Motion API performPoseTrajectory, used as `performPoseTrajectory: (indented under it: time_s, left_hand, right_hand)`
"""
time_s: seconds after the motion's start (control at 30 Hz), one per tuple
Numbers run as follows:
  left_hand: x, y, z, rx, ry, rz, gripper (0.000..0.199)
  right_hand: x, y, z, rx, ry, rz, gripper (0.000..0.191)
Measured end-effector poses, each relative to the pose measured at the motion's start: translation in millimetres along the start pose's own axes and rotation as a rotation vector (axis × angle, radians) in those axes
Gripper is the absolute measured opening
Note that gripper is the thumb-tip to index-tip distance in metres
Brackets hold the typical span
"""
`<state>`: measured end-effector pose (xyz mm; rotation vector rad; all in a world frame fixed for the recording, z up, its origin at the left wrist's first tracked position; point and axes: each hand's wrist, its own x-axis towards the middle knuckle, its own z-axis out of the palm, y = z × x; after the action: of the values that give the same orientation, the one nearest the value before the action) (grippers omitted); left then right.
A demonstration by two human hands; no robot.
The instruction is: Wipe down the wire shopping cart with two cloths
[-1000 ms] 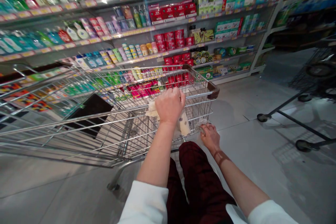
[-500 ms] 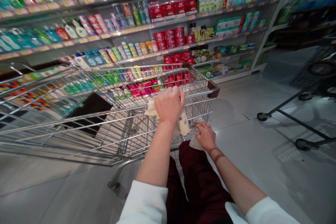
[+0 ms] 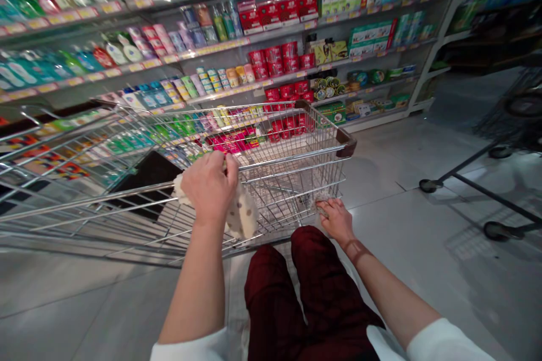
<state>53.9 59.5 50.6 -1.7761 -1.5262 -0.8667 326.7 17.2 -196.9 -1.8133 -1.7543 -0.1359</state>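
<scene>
Shopping cart [image 3: 288, 158] stands side-on just beyond the person's dark red trousers [image 3: 273, 285], between the legs and the shelving. Right hand [image 3: 337, 217] low, past the right knee, near the cart's lower right corner; fingers curled on a thin greyish crumpled wad [image 3: 320, 201]; can't tell if it touches the wire. Left hand [image 3: 210, 183] on the cart's near top rail, left of the rail's right end; fingers clenched over the rail with a cream spotted cloth [image 3: 242, 217] bunched underneath, fingertips hidden. One cloth end pokes out left of the fist, the other hangs down on the right against the side wires. Black panel [image 3: 146, 183] inside the cart, left part. Brown corner bumper [image 3: 347, 144] at its right end. Grey tiled floor [image 3: 423, 248] on the right, dark wheeled frame [image 3: 486, 199] standing there. Behind the cart, shelving [image 3: 203, 52] with bottles, red tubs [image 3: 275, 62] and teal boxes [image 3: 370, 39].
</scene>
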Motion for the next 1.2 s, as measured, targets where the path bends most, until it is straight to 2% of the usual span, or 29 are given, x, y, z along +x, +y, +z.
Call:
performPoseTrajectory:
  time_s: [0.2, 0.3, 0.4, 0.5, 0.57, 0.73, 0.8, 0.87, 1.03, 1.1, 1.2]
  left_hand:
    - [-2, 7, 8.3, 0.021, 0.054, -0.036, 0.03]
    - [-1, 8, 8.5, 0.011, 0.051, -0.031, 0.03]
    - [-2, 9, 7.5, -0.008, 0.038, -0.026, 0.029]
    - [-2, 10, 7.6, -0.01, 0.036, -0.031, 0.031]
    - [-2, 11, 7.9, -0.004, 0.037, -0.033, 0.031]
    - [-2, 12, 7.7, -0.03, 0.028, -0.046, 0.03]
    - [-2, 12, 7.7, -0.059, 0.019, -0.057, 0.029]
    - [-2, 12, 7.8, -0.061, 0.014, -0.057, 0.029]
    - [-4, 13, 8.9, -0.013, 0.035, -0.029, 0.029]
    - [-5, 13, 9.7, -0.012, 0.049, -0.034, 0.028]
    - [-6, 14, 10.9, -0.019, 0.052, -0.044, 0.027]
  right_hand:
    - [5, -23, -22, 0.107, 0.198, -0.086, 0.032]
    - [10, -31, -18, 0.031, 0.131, -0.078, 0.033]
    - [4, -27, -2, -0.051, 0.005, -0.069, 0.031]
    - [-2, -20, 6, -0.061, -0.045, -0.044, 0.031]
    - [-2, -21, 0, -0.017, -0.026, -0.032, 0.03]
    - [8, -38, -22, 0.089, 0.13, -0.103, 0.036]
    - [10, -46, -19, 0.062, 0.128, -0.122, 0.035]
    - [9, -48, -9, 0.015, 0.073, -0.106, 0.034]
    - [-3, -41, 13, -0.06, -0.078, -0.069, 0.033]
    - [-5, -39, 11, -0.035, -0.063, -0.065, 0.032]
    - [-5, -43, 1, 0.047, 0.026, -0.085, 0.032]
